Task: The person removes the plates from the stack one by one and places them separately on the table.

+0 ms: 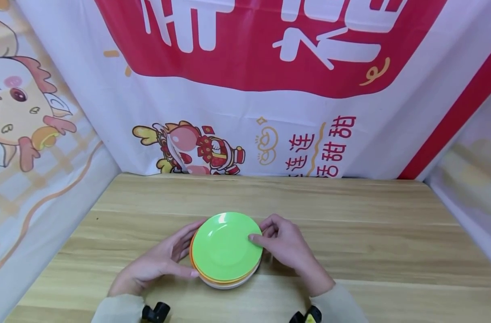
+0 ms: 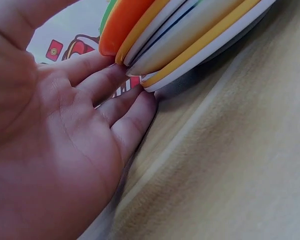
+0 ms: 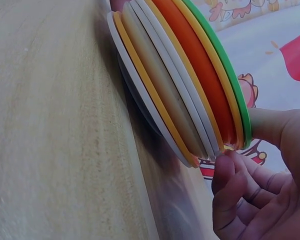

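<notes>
Black gadgets (image 1: 156,312) on my wrists and pale sleeves (image 1: 118,309) lie nearest in the head view. Past them, a stack of plates (image 1: 229,285) sits on the wooden table (image 1: 370,246) between my hands, with a green plate (image 1: 227,246) on top. My left hand (image 1: 164,258) is wide open round the left side, and its thumb is at the near rim. My right hand (image 1: 286,244) has its thumb on the green plate and its other fingers bent by the edge. From the left wrist, I see loose, spread fingers with their tips at the rims; they don't grip. I think that's good, since a soft touch should stop the pile from sliding. From the right wrist, my thumb and finger pinch the edge of the upper plates, with an orange plate (image 3: 190,45) among them. I can't tell how many I have. A light pinch, kept level, should work best; tipping could make plates slip.
</notes>
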`<state>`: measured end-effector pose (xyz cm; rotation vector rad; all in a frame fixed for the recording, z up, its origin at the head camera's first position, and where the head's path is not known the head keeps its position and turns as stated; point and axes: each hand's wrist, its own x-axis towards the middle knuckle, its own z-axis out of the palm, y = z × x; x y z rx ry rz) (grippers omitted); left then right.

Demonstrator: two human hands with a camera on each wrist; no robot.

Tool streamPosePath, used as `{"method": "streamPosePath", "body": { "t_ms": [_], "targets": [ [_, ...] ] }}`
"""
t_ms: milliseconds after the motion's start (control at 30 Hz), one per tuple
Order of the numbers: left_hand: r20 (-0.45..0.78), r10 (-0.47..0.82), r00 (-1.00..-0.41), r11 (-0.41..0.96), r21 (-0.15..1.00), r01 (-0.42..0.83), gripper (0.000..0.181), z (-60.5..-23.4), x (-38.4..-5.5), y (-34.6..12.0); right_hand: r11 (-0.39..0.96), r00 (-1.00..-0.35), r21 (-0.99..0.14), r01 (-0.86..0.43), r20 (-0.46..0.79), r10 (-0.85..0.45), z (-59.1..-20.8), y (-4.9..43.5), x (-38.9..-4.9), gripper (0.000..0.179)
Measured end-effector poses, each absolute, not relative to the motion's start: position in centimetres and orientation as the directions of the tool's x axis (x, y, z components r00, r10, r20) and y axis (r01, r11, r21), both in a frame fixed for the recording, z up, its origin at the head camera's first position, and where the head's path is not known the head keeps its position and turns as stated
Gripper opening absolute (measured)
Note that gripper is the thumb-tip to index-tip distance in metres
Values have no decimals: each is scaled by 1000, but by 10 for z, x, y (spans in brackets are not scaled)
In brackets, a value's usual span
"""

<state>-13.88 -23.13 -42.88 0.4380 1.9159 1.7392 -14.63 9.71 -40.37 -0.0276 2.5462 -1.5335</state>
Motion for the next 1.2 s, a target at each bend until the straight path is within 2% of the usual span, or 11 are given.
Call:
{"method": "streamPosePath", "body": {
  "t_ms": [533, 767, 1200],
  "targets": [
    [-186, 548, -815, 127, 982, -139, 106, -429, -139, -228, 476, -987, -876, 76, -135, -91, -405, 100, -146, 28],
    [-133, 560, -817, 113, 990, -84, 108, -430, -138, -232, 468, -985, -880, 76, -138, -101, -404, 99, -148, 22],
    [-162, 544, -823, 134, 985, -105, 107, -430, -137, -230, 443, -983, -893, 77, -143, -118, -405, 103, -148, 21]
  ]
}}
